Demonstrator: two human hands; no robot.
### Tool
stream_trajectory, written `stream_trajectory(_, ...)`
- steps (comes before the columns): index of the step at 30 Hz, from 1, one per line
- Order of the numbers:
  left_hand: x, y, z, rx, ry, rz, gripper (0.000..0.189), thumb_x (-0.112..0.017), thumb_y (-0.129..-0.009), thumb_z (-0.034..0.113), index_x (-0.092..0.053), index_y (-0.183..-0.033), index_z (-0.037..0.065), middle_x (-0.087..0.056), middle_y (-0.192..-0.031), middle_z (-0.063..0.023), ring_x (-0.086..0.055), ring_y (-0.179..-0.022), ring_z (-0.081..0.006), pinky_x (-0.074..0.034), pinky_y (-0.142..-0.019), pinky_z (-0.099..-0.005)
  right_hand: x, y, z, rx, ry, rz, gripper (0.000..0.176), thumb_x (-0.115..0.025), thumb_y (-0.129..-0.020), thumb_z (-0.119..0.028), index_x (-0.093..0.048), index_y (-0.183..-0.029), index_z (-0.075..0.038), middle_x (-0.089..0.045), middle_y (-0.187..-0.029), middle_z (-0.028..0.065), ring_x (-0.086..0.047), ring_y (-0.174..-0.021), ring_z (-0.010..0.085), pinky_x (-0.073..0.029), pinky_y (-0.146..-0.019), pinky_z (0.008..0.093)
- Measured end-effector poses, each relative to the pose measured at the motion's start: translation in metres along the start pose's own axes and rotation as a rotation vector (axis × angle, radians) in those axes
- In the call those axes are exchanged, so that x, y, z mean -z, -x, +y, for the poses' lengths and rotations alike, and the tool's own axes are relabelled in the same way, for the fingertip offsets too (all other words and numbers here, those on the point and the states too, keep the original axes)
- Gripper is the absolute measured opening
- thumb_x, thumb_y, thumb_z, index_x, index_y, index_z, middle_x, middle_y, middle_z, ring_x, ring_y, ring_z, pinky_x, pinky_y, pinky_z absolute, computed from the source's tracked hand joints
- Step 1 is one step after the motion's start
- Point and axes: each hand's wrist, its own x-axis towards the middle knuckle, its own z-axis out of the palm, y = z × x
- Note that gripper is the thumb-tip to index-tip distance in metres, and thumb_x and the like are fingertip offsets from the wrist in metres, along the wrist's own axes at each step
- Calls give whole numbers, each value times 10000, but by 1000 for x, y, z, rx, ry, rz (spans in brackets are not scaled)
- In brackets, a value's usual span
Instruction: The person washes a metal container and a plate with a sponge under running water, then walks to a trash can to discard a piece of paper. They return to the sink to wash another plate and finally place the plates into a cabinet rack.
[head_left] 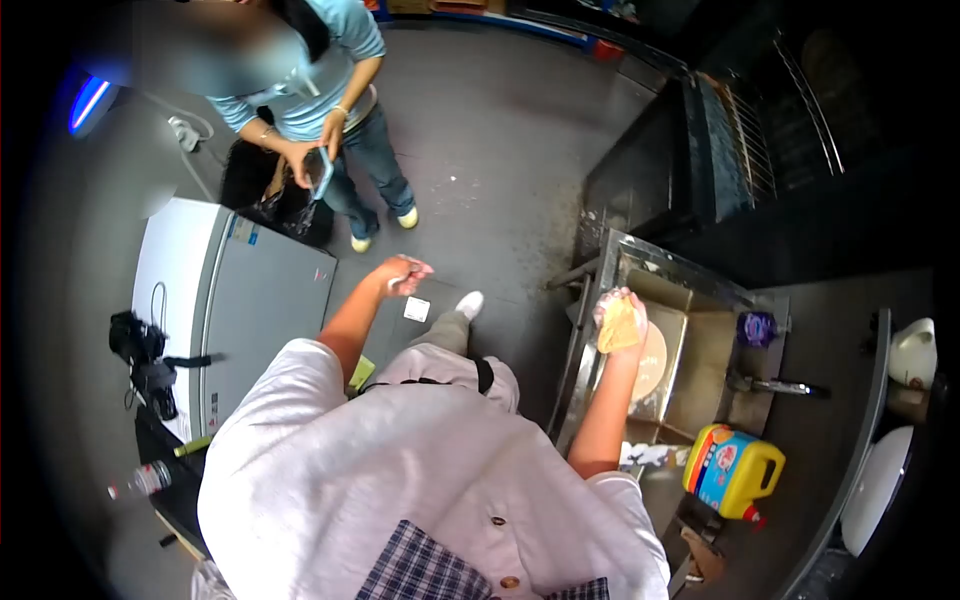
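The right hand [613, 302] has its fingers clenched on a yellow sponge [622, 330], just above a plate [654, 375] lying in the sink [708, 345]. The left hand [402, 272] hangs over the floor with its fingers curled; I cannot tell if it grips anything. Scrubbing seems midway, with rinsing left.

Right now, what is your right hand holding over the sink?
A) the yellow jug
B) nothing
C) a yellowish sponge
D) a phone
C: the right hand grips a yellowish sponge above the round plate in the sink, while the yellow jug stands apart on the counter.
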Motion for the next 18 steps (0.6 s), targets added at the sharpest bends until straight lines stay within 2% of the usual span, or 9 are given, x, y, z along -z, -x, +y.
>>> stream_trajectory(2,51,20,-9,-16,112,127,187,-440,-947,195,-558,-902,57,-470,-601,6,-352,-426,-97,-294,-359,-270,-11,-20,18,-93,10,-84,169,-540,-863,-229,-581,-889,-67,-578,-859,78,-541,-816,251,-453,-689,387)
stream_trajectory(5,80,65,-1,-37,-21,335,238,-448,-952,268,-555,-857,79,-439,-534,-1,-351,-390,-116,-276,-342,-292,-26,-56,43,-223,-71,-251,182,-515,-875,-242,-584,-865,-74,-586,-831,90,-565,-799,255,-473,-692,396)
stream_trajectory(7,100,67,-11,-106,-195,509,397,-407,-953,397,-548,-706,119,-386,-458,-8,-352,-335,-156,-254,-326,-323,-39,-83,57,-266,89,-242,218,-498,-883,-248,-596,-840,-59,-601,-749,99,-597,-732,261,-498,-644,411)
stream_trajectory(8,110,68,-15,-106,-220,517,430,-399,-953,428,-532,-663,139,-395,-458,-6,-342,-332,-160,-251,-328,-325,-47,-94,61,-389,64,-213,208,-507,-880,-239,-601,-858,-56,-612,-807,98,-597,-788,261,-493,-668,410)
stream_trajectory(9,114,68,-17,-52,-84,563,430,-392,-954,441,-520,-673,141,-380,-449,-2,-330,-333,-160,-260,-338,-314,-65,-86,66,-338,34,-208,199,-510,-878,-232,-603,-864,-57,-608,-823,96,-588,-804,261,-488,-675,407)
stream_trajectory(13,123,81,-29,-58,155,504,381,-407,-952,396,-501,-692,134,-397,-506,14,-350,-378,-127,-285,-359,-287,-77,-64,59,-237,-55,-228,179,-512,-870,-220,-604,-866,-66,-592,-846,90,-562,-830,261,-472,-685,400)
stream_trajectory(15,125,77,-30,-41,325,440,349,-428,-946,353,-494,-683,134,-401,-520,18,-358,-392,-116,-297,-362,-278,-68,-51,50,-191,-73,-142,190,-521,-849,-233,-594,-820,-60,-575,-809,85,-544,-800,249,-453,-668,384)
stream_trajectory(17,157,58,-45,-92,146,205,289,-454,-928,282,-478,-681,133,-406,-533,28,-392,-428,-104,-339,-386,-267,-34,-52,40,-126,-41,-162,202,-544,-817,-245,-584,-756,-57,-570,-781,84,-529,-772,238,-442,-646,370)
stream_trajectory(18,140,73,-32,-66,171,194,212,-450,-923,193,-525,-744,108,-459,-577,24,-433,-459,-98,-367,-403,-266,-41,-37,36,-139,-8,-179,196,-555,-803,-241,-575,-727,-61,-570,-762,84,-528,-751,238,-439,-625,362)
